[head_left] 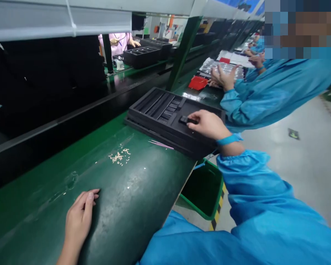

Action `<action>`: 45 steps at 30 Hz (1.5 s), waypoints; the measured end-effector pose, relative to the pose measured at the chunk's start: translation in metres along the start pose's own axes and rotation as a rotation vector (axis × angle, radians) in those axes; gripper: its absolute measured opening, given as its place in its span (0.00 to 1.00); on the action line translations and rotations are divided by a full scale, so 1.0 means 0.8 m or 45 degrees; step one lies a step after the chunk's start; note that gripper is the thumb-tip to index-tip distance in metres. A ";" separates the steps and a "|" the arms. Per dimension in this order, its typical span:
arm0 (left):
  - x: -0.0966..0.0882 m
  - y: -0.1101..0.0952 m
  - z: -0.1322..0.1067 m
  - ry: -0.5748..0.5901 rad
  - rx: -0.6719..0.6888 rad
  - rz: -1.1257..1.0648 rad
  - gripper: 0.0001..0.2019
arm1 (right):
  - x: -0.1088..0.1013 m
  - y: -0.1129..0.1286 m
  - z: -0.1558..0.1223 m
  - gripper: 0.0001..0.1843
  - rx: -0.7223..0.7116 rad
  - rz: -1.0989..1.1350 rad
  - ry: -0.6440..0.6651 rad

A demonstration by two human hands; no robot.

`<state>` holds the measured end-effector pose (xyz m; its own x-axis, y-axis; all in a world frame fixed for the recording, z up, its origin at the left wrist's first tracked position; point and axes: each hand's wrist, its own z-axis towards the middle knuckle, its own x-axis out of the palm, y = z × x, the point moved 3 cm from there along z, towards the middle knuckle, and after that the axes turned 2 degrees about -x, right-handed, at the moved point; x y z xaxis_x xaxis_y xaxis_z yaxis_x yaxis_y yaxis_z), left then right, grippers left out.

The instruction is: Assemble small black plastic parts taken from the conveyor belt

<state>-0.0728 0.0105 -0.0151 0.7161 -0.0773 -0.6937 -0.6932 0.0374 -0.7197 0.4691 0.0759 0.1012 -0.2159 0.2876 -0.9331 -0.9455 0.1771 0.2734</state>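
Observation:
My right hand [208, 124], with a blue band at its wrist, is over the right part of a black tray [154, 117]. Thumb and fingers close on a small black block [184, 119] at the tray's surface; its exact kind is unclear, and the fingertips partly hide it. Rows of thin black parts [169, 110] fill slots to the left of that hand. My left hand [79, 213] rests on the green tabletop [121, 221], its fingers loosely stretched out and holding nothing. Beyond its fingertips lies a scatter of tiny pale pieces [118, 157].
Pink tweezers [161, 144] lie against the tray stack's near side. Below the table edge stands a green bin [201, 195]. To the right, a co-worker's blue sleeve [253, 103] and hands are near a red container [198, 82]. A slanted green post [184, 53] rises behind the tray.

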 end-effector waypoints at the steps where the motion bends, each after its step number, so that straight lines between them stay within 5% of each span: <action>1: 0.000 -0.001 0.000 -0.006 0.001 0.001 0.26 | 0.006 -0.021 0.004 0.14 0.048 0.003 0.120; 5: 0.001 -0.001 0.001 -0.032 -0.014 -0.011 0.27 | 0.022 -0.053 0.007 0.18 0.072 0.241 0.326; 14: -0.003 0.003 0.000 -0.057 -0.026 -0.084 0.31 | 0.035 -0.009 0.006 0.23 -0.030 0.589 0.395; 21: -0.002 0.009 -0.001 -0.056 -0.053 -0.205 0.34 | 0.035 -0.004 0.003 0.24 -0.081 0.510 0.372; 32: -0.005 0.032 0.011 -0.031 -0.113 -0.192 0.41 | 0.046 0.044 0.005 0.14 -0.182 0.251 0.169; 37: -0.005 0.024 0.007 -0.057 -0.121 -0.202 0.40 | 0.052 0.044 -0.007 0.18 -0.214 0.269 0.116; 42: -0.006 0.013 0.004 -0.073 -0.091 -0.206 0.39 | 0.046 0.039 -0.006 0.25 -0.458 0.255 0.206; 45: -0.007 0.016 0.007 -0.083 -0.081 -0.183 0.41 | 0.048 0.038 -0.006 0.29 -0.398 0.273 0.181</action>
<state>-0.0855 0.0174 -0.0207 0.8106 -0.0125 -0.5854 -0.5855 -0.0326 -0.8100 0.4308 0.0875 0.0727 -0.4275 0.1499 -0.8915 -0.8990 -0.1737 0.4019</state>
